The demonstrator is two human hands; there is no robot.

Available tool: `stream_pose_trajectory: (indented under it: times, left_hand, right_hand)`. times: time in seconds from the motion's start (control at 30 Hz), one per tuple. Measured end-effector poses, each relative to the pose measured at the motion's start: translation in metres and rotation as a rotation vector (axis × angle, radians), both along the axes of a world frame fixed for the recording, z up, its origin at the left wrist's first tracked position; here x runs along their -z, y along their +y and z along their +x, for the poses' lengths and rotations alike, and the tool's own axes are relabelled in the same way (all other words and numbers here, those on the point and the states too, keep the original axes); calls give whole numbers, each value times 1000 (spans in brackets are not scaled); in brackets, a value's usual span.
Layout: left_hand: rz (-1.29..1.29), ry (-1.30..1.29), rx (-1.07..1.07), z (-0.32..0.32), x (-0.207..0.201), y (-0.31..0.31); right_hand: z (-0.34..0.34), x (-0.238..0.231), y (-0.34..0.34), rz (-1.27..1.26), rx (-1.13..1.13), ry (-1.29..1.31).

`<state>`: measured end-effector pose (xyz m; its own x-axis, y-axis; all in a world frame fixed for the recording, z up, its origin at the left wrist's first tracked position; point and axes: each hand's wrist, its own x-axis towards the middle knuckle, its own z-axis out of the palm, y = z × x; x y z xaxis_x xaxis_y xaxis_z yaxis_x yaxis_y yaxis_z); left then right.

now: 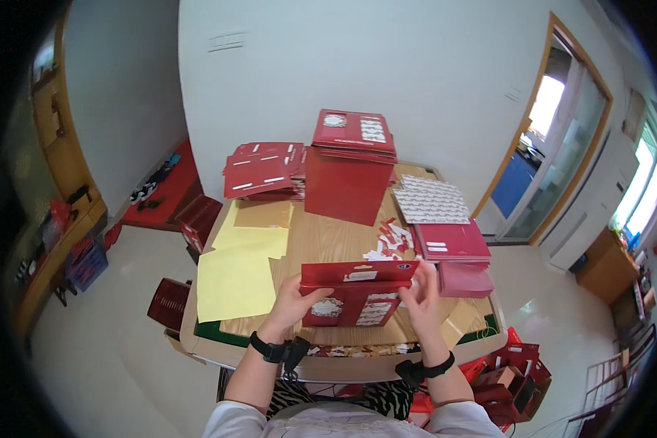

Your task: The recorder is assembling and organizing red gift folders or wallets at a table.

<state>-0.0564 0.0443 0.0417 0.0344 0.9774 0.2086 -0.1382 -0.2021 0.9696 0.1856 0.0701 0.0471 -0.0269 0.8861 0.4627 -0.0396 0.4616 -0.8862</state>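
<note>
A flat red cardboard package (349, 306) with white label-like patches stands tilted near the table's front edge. Its upper flap, with a hang hole and a pale sticker, is raised. My left hand (288, 310) grips the package's left side, thumb across the front and fingers partly hidden behind. At the right edge my right hand (423, 303) is closed on the same package, near the fold of the flap. Just behind it lie loose white and red paper strips (393, 239).
Tall red package stack (347, 182) at the back centre; flat red pieces (263, 169) at back left. Yellow sheets (235, 285) cover the left side. White-patterned sheets (432, 198) and red packages (452, 241) lie right. A red box (518, 387) stands below the table at right.
</note>
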Motion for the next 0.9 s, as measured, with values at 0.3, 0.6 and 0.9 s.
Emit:
stream_pose_trajectory:
  times: [0.3,0.6,0.9]
  left_hand:
    - [-8,7,-9,-2,-1,-3]
    - [-28,-37,-51,4,-6,-5]
    - [-39,-100,-8,5,-8,-2]
  right_hand:
    - [5,-19,-3,440,292,-493]
    - [13,-22,9,307,49,-633]
    - [9,-19,10,245,-69,-590]
